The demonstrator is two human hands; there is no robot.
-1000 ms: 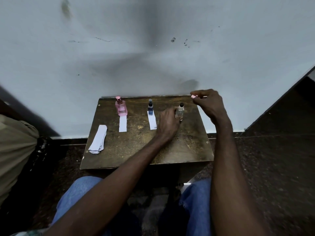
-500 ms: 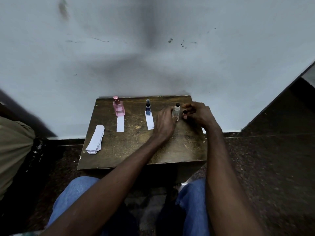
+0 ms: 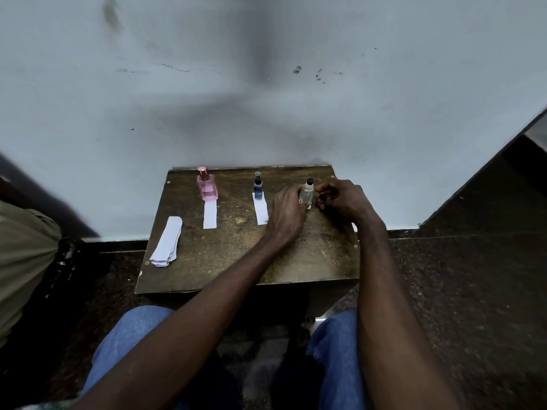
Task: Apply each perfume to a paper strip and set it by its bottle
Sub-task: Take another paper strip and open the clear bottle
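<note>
Three perfume bottles stand in a row near the far edge of a small wooden table. The pink bottle has a paper strip lying in front of it. So does the blue bottle, with its own strip. My left hand grips the clear bottle from the left, and the bottle stands upright. My right hand is curled against the bottle's right side. It pinches a paper strip, of which only a pale sliver shows at the bottle's base. Something small and dark shows between its fingers.
A stack of spare paper strips lies at the table's left edge. A white wall rises directly behind the table. My knees in blue jeans sit below the near edge. Beige cloth hangs at the far left over a dark floor.
My right hand, raised beside the wall a second ago with the strip, has come down to the right side of the clear bottle. My left hand has stayed on the bottle.
</note>
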